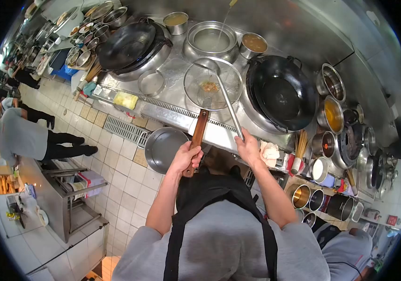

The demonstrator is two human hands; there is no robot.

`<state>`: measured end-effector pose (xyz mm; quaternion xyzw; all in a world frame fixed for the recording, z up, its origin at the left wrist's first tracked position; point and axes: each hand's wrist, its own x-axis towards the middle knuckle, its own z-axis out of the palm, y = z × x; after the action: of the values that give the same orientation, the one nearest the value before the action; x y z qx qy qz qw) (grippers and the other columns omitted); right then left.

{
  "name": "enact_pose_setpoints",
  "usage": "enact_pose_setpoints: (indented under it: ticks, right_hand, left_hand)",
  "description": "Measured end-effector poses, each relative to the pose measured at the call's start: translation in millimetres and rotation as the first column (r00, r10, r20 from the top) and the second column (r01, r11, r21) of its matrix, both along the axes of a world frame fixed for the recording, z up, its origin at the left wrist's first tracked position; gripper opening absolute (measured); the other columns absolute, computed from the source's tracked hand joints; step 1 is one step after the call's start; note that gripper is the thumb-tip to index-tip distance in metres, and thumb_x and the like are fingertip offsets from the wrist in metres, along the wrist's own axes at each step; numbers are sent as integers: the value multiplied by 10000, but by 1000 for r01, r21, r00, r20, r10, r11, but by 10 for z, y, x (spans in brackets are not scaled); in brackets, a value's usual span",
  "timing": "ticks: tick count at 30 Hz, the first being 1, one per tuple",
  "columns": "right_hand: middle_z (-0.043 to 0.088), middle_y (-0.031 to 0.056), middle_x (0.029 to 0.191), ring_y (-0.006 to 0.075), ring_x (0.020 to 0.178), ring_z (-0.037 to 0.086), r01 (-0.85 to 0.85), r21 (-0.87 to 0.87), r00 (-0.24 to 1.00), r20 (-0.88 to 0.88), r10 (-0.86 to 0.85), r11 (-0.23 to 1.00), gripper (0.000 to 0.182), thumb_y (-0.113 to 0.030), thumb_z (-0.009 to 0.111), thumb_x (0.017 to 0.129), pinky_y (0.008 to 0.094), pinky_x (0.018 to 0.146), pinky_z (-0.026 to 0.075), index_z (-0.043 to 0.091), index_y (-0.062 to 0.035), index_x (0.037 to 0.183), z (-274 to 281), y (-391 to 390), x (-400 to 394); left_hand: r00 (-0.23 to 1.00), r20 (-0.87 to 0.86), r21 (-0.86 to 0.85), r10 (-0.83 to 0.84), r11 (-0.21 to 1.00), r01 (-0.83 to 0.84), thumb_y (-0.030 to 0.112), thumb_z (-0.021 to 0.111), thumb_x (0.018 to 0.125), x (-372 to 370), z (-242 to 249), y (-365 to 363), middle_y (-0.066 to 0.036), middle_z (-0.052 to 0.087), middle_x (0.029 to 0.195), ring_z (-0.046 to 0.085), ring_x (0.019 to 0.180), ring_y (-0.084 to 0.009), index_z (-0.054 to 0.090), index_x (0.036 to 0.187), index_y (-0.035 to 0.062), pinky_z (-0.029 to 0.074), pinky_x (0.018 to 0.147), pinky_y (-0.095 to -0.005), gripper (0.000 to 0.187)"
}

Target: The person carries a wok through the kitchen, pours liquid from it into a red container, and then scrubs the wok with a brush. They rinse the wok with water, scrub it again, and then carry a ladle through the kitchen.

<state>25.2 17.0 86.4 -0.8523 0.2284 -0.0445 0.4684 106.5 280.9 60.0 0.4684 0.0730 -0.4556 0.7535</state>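
Note:
My left hand (187,158) is closed round the wooden handle of a wire skimmer (193,89). The skimmer's round mesh is over the steel stove top, and a small heap of cooked food bits (209,86) lies in it. My right hand (248,144) grips the long metal shaft of a ladle (226,96), whose bowl overlaps the far rim of the skimmer. To the right of the ladle sits a black wok (282,92) on its burner. Behind the skimmer stands a steel pot of cloudy liquid (211,40), with a thin stream falling into it.
A second black wok (128,46) stands on the left burner. Below the stove edge is a large grey pot (165,149). Bowls of sauce (333,114) and bamboo brushes (300,147) crowd the right side. Co-workers (25,133) stand at left; another person (345,253) is behind me at right.

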Motion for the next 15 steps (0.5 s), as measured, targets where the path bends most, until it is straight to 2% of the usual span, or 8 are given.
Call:
enact_pose_setpoints:
  ticks: [3, 4, 7, 8, 11, 12, 15]
  right_hand:
    - [702, 326, 994, 489, 974, 686, 19, -237, 980, -189, -65, 971, 343, -148, 610, 965, 552, 872, 519, 618, -18, 1282, 45, -8, 208]
    - [688, 348, 929, 528, 929, 669, -9, -313, 982, -183, -51, 950, 369, -149, 601, 964, 596, 836, 507, 581, -5, 1302, -99, -70, 196]
    - [685, 345, 867, 540, 867, 667, -215, -275, 976, -88, 198, 937, 415, -152, 586, 973, 594, 790, 516, 534, 12, 1350, -175, -363, 35]
    - [681, 345, 837, 546, 832, 665, -244, -284, 970, -78, 232, 927, 433, -140, 578, 970, 591, 767, 522, 516, 15, 1369, -142, -366, -5]
    - [683, 344, 843, 547, 830, 667, -97, -296, 993, -95, 71, 950, 433, -141, 575, 964, 594, 785, 522, 530, 20, 1364, -152, -82, 31]
    - [681, 344, 824, 549, 809, 669, -58, -343, 998, -50, 43, 938, 452, -128, 567, 958, 608, 783, 519, 518, 35, 1377, -271, -59, 44]
    - [678, 345, 809, 547, 792, 671, -184, -343, 979, -150, 140, 921, 477, -120, 558, 960, 621, 772, 516, 491, 50, 1400, -301, -196, 30]
  left_hand:
    - [999, 44, 18, -29, 999, 28, 110, 608, 1052, 5, 36, -21, -65, 582, 800, 437, 554, -80, 472, 1089, 51, 375, 441, -255, 153]
    - [998, 46, 22, -38, 999, 37, 109, 607, 1052, 30, 27, -11, -67, 582, 801, 438, 555, -82, 469, 1093, 49, 375, 443, -256, 155]
    - [998, 61, 54, -34, 998, 31, 103, 602, 1052, 86, -37, 5, -73, 580, 804, 440, 558, -87, 464, 1103, 41, 376, 449, -261, 159]
    - [997, 66, 89, -33, 996, 27, 100, 600, 1052, 63, -45, 31, -75, 580, 804, 440, 559, -89, 463, 1107, 38, 376, 451, -264, 160]
    - [998, 51, 85, -30, 996, 26, 93, 594, 1052, 73, -20, 36, -81, 579, 799, 441, 559, -92, 459, 1123, 27, 381, 454, -272, 167]
    - [999, 38, 71, -24, 997, 22, 92, 592, 1052, 49, -3, 63, -83, 579, 796, 441, 558, -93, 457, 1130, 23, 382, 455, -275, 170]
    - [999, 44, 69, -21, 997, 18, 93, 588, 1054, 80, -54, 42, -79, 585, 803, 439, 556, -90, 458, 1136, 27, 382, 456, -271, 167]
